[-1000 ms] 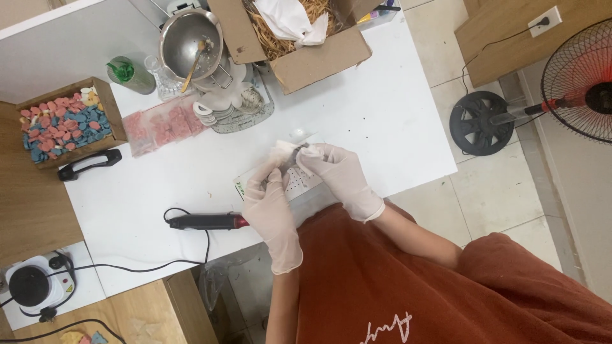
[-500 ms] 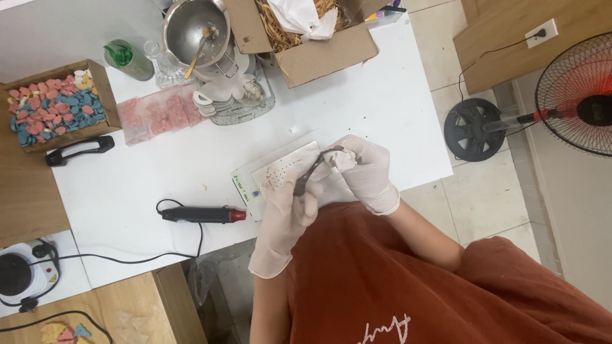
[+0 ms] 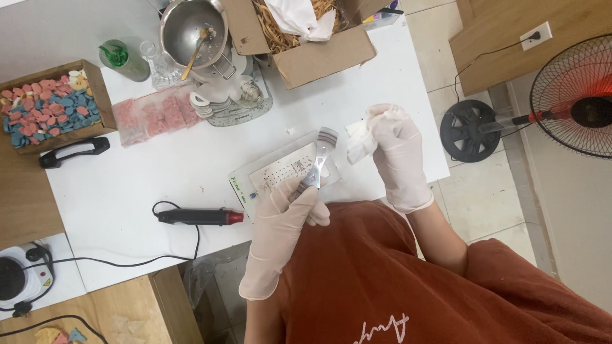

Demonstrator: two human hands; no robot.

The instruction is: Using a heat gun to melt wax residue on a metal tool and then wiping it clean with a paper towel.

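A small metal tool (image 3: 320, 162) is sitting in the gloved left hand (image 3: 294, 202), its grip clamped on the handle, above a clear flat tray (image 3: 271, 176) on the white tabletop (image 3: 127, 185). The gloved right hand (image 3: 395, 143), just right, is pinching a white tissue (image 3: 359, 140).

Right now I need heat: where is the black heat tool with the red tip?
The black heat tool lies on the white table, beside the left hand.
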